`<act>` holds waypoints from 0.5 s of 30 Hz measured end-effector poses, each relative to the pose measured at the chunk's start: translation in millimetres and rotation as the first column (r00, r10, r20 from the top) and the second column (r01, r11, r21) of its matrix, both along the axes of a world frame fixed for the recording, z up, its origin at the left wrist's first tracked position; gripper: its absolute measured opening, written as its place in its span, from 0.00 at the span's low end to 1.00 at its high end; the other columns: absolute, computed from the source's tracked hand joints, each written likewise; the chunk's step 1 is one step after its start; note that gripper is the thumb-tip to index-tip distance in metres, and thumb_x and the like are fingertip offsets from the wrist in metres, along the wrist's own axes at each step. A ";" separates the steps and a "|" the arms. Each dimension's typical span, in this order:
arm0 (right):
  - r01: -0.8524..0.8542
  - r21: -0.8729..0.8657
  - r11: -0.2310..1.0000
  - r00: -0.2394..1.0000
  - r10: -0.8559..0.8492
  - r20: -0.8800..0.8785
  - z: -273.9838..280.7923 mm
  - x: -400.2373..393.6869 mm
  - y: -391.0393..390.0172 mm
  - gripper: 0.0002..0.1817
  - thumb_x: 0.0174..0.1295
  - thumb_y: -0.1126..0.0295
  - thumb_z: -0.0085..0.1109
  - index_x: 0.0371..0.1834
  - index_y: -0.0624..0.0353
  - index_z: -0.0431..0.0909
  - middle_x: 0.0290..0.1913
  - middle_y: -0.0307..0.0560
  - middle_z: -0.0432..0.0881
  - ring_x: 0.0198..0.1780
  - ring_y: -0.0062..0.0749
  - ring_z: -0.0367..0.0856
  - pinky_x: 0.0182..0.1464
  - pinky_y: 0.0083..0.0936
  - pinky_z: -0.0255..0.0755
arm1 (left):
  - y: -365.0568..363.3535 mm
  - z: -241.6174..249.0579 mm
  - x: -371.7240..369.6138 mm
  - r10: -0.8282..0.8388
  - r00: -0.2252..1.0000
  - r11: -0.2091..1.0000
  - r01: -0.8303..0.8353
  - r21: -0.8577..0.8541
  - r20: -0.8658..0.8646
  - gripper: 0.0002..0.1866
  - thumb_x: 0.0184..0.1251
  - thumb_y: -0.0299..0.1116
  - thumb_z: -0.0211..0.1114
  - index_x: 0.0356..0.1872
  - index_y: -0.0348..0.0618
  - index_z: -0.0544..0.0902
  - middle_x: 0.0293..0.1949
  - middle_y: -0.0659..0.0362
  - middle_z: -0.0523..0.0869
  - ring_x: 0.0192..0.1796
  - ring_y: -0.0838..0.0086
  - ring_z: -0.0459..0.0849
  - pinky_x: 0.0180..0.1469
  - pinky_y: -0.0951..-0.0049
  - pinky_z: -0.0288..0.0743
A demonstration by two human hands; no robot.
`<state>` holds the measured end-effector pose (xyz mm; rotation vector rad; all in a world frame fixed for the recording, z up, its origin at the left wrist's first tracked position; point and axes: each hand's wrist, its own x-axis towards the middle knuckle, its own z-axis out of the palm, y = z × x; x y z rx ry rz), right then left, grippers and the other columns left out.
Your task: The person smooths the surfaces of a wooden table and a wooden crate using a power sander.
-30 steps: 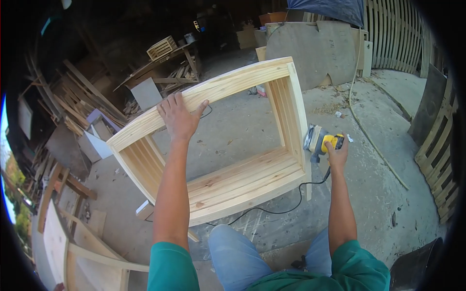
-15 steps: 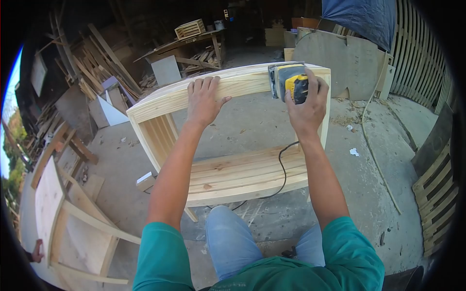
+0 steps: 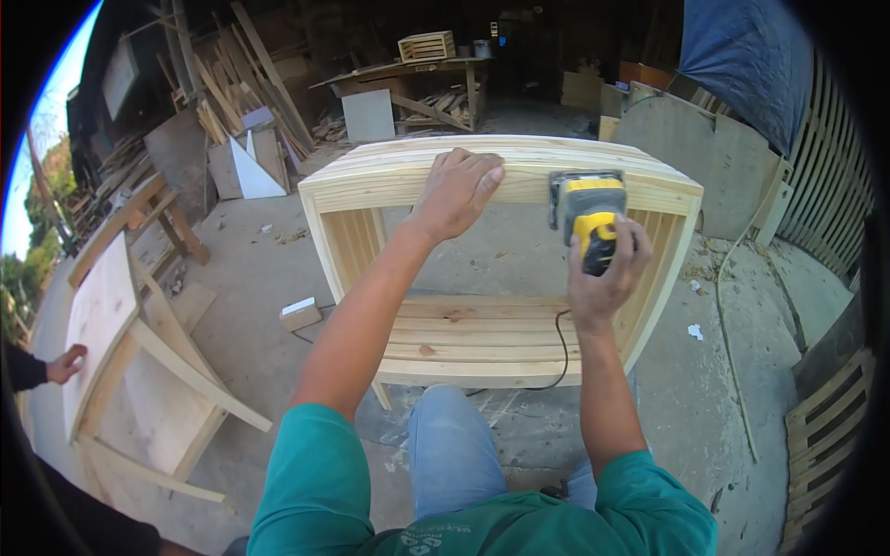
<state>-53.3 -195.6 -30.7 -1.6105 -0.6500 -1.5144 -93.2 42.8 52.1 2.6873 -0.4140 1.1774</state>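
Note:
A pale wooden slatted cabinet frame with an open front stands before me. My left hand is closed over its top front rail, left of the sander, fingers bent over the upper edge. With my right hand I grip the body of a yellow and black electric sander. The sander's pad lies against the front face of the top rail, toward the right end. Its dark cord hangs down across the slatted lower shelf.
At left, another person's hand touches a curved wooden piece. A small box sits on the concrete floor. Behind are scrap boards and a workbench. A slatted pallet is at right.
The sander has slid left along the rail, away from the right corner. My view has shifted, and more of the other person's arm shows at left. My left hand still holds the rail.

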 end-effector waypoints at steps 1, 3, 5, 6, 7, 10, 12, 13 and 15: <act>0.024 -0.036 0.999 0.995 -0.027 -0.092 19.4 -4.1 -19.1 0.41 0.49 0.74 0.78 0.69 0.47 0.71 0.61 0.52 0.71 0.62 0.50 0.74 0.63 0.42 0.74 | 1.9 -0.7 -8.0 0.020 1.000 0.999 -0.020 0.050 0.005 0.29 0.86 0.53 0.39 0.62 0.43 0.81 0.53 0.49 0.86 0.62 0.56 0.77 0.71 0.57 0.61; 0.109 -0.143 0.984 0.941 -0.148 -0.304 63.3 -7.6 -56.1 0.39 0.52 0.73 0.76 0.70 0.48 0.71 0.61 0.52 0.72 0.65 0.48 0.75 0.67 0.41 0.71 | 18.3 3.7 -19.6 0.067 0.996 0.986 -0.056 0.158 -0.067 0.29 0.83 0.57 0.43 0.65 0.46 0.79 0.54 0.49 0.87 0.63 0.56 0.78 0.71 0.56 0.65; 0.125 -0.187 0.974 0.942 -0.176 -0.286 89.7 21.7 -87.2 0.38 0.55 0.70 0.76 0.71 0.47 0.72 0.62 0.52 0.73 0.66 0.47 0.75 0.68 0.41 0.70 | 45.5 17.0 -32.1 0.257 0.943 0.955 -0.214 0.206 -0.211 0.34 0.76 0.65 0.50 0.66 0.49 0.79 0.56 0.48 0.87 0.63 0.54 0.81 0.68 0.54 0.70; 0.136 -0.227 0.964 0.935 -0.201 -0.292 99.8 41.9 -101.7 0.37 0.56 0.67 0.75 0.71 0.47 0.72 0.63 0.54 0.74 0.66 0.48 0.75 0.68 0.41 0.70 | 65.5 24.1 -39.9 0.406 0.860 0.910 -0.349 0.223 -0.311 0.38 0.70 0.71 0.55 0.66 0.50 0.80 0.57 0.47 0.87 0.62 0.52 0.83 0.66 0.53 0.74; 0.149 -0.263 0.953 0.929 -0.226 -0.292 111.1 65.5 -116.0 0.36 0.58 0.64 0.74 0.71 0.46 0.72 0.64 0.55 0.74 0.66 0.49 0.76 0.68 0.42 0.70 | 89.7 22.3 -43.9 0.454 0.839 0.889 -0.407 0.209 -0.300 0.43 0.62 0.75 0.58 0.65 0.50 0.81 0.56 0.47 0.87 0.60 0.51 0.85 0.64 0.52 0.76; 0.126 -0.500 0.856 0.903 -0.308 -0.299 150.4 150.3 -159.5 0.36 0.60 0.58 0.71 0.73 0.47 0.71 0.57 0.58 0.81 0.58 0.47 0.82 0.61 0.39 0.75 | 119.1 15.7 -47.4 0.494 0.843 0.864 -0.448 0.230 -0.214 0.52 0.45 0.82 0.65 0.63 0.52 0.84 0.56 0.45 0.88 0.58 0.51 0.86 0.63 0.52 0.79; -0.055 -0.581 0.812 0.848 -0.270 -0.457 180.9 181.3 -163.7 0.37 0.60 0.57 0.71 0.74 0.47 0.70 0.53 0.56 0.84 0.51 0.41 0.85 0.52 0.34 0.79 | 118.2 22.6 -46.4 0.457 0.857 0.886 -0.414 0.210 -0.240 0.50 0.44 0.78 0.70 0.61 0.48 0.84 0.53 0.44 0.88 0.57 0.49 0.86 0.63 0.51 0.78; -0.155 -0.590 0.792 0.794 -0.256 -0.551 197.3 189.3 -160.3 0.38 0.59 0.57 0.71 0.74 0.46 0.70 0.54 0.54 0.84 0.48 0.38 0.85 0.50 0.30 0.80 | 125.7 24.2 -40.5 0.424 0.878 0.900 -0.380 0.215 -0.223 0.48 0.45 0.74 0.72 0.59 0.44 0.84 0.51 0.42 0.88 0.56 0.48 0.86 0.61 0.51 0.78; -0.293 -0.612 0.734 0.736 -0.235 -0.635 215.6 210.0 -149.7 0.39 0.58 0.56 0.71 0.75 0.44 0.69 0.54 0.51 0.84 0.40 0.30 0.85 0.39 0.22 0.78 | 131.8 24.6 -33.5 0.389 0.899 0.911 -0.342 0.231 -0.201 0.40 0.46 0.69 0.75 0.51 0.45 0.85 0.44 0.42 0.90 0.50 0.46 0.87 0.54 0.49 0.80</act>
